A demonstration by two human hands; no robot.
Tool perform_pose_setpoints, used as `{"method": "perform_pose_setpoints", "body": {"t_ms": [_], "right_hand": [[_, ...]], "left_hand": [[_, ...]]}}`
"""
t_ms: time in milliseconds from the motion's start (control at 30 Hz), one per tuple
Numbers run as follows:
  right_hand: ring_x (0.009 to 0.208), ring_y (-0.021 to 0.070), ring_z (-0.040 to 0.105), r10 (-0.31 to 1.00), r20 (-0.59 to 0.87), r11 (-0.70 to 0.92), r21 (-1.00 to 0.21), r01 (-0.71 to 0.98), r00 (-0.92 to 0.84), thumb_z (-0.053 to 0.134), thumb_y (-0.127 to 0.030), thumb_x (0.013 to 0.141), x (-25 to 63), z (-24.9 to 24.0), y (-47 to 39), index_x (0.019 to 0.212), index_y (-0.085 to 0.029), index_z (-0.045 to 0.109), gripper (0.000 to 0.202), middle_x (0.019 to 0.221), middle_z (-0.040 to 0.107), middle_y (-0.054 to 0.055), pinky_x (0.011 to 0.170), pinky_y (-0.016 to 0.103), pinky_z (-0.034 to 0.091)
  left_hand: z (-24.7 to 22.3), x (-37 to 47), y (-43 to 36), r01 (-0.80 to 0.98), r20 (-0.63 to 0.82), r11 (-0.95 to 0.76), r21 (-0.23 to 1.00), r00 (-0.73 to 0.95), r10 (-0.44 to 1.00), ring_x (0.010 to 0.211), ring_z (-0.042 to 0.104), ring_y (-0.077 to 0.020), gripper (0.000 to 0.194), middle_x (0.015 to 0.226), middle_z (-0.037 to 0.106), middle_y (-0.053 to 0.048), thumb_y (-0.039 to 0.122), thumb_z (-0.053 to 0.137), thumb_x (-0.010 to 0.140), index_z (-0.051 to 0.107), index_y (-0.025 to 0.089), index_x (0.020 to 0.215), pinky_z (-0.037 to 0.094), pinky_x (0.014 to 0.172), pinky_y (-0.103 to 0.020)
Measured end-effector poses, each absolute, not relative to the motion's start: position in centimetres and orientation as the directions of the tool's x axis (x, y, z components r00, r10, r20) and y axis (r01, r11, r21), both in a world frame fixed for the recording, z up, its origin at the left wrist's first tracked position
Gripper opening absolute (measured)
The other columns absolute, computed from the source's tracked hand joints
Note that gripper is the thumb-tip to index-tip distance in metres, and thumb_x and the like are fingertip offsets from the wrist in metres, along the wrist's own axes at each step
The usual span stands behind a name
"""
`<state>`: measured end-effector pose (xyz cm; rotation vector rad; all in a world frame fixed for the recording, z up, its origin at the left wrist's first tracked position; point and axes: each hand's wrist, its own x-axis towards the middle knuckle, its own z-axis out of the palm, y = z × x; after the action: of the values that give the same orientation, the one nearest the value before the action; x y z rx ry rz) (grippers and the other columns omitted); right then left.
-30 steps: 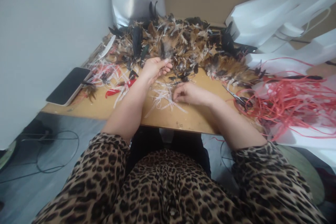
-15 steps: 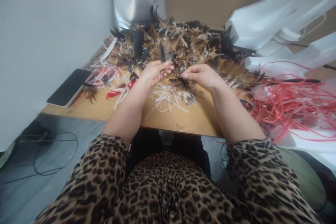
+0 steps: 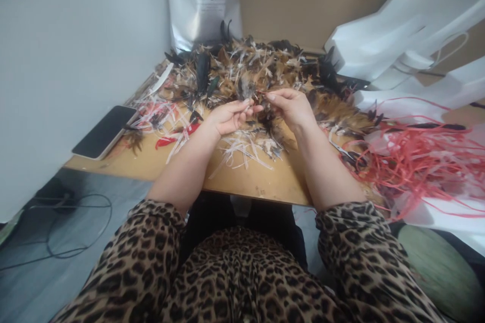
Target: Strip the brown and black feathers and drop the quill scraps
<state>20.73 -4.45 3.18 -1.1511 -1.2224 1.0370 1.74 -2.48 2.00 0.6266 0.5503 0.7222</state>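
Observation:
My left hand (image 3: 235, 117) is over the table with thumb and forefinger pinched together, the other fingers loosely curled. A greyish feather (image 3: 247, 87) rises just beyond that pinch and appears to be held in it. To its right, my right hand (image 3: 291, 109) pinches a thin red strand (image 3: 261, 93) close to the left fingertips. Behind both hands lies a heap of brown and black feathers (image 3: 273, 60). White strips (image 3: 242, 150) are scattered on the table below the hands.
A phone (image 3: 104, 131) lies at the table's left edge. Scissors (image 3: 344, 151) rest beside my right forearm, near a tangle of red ribbon (image 3: 428, 161). A silver bag (image 3: 206, 10) stands behind the feathers. White equipment (image 3: 394, 20) with a cable is at the back right.
My right hand has lifted slightly and drawn the thin red strand up beside the left fingertips. The left hand stays pinched. The view has tipped up a little, and the scissors now show.

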Motion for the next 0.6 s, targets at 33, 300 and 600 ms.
{"method": "perform_pose_setpoints", "body": {"t_ms": [33,300,600], "right_hand": [[0.044,0.0052,0.042,0.985,0.146,0.145,-0.989,0.010,0.094,0.079,-0.040,0.057,20.7,3.0,-4.4,0.074,-0.016,0.069,0.031,0.048,0.052,-0.005,0.042,0.019,0.031],[0.045,0.0067,0.047,0.970,0.156,0.152,-0.988,0.036,0.186,0.077,-0.040,0.059,22.3,1.7,-3.7,0.076,-0.016,0.068,0.031,0.055,0.057,-0.003,0.041,0.019,0.034],[0.055,0.0094,0.055,0.920,0.378,0.349,-0.909,0.227,0.099,0.064,-0.047,0.075,20.3,3.5,-6.4,0.092,-0.020,0.066,0.032,0.074,0.064,0.002,0.047,0.022,0.041]], "left_hand": [[2.0,1.8,-2.5,-0.434,-0.242,0.596,0.676,0.633,0.736,0.059,0.064,-0.0033,0.014,0.089,0.070,-0.011,0.010,0.050,0.088,0.063,0.007,0.084,0.048,0.051,-0.007],[1.7,1.8,-1.9,-0.456,-0.257,0.554,0.696,0.562,0.786,0.062,0.065,-0.0058,0.016,0.070,0.067,-0.006,0.005,0.048,0.087,0.063,0.006,0.082,0.051,0.058,-0.010],[1.3,2.1,-1.7,-0.391,-0.216,0.439,0.809,0.495,0.841,0.059,0.065,-0.0069,0.012,0.068,0.067,-0.008,0.005,0.052,0.084,0.063,0.003,0.077,0.052,0.057,-0.012]]}}
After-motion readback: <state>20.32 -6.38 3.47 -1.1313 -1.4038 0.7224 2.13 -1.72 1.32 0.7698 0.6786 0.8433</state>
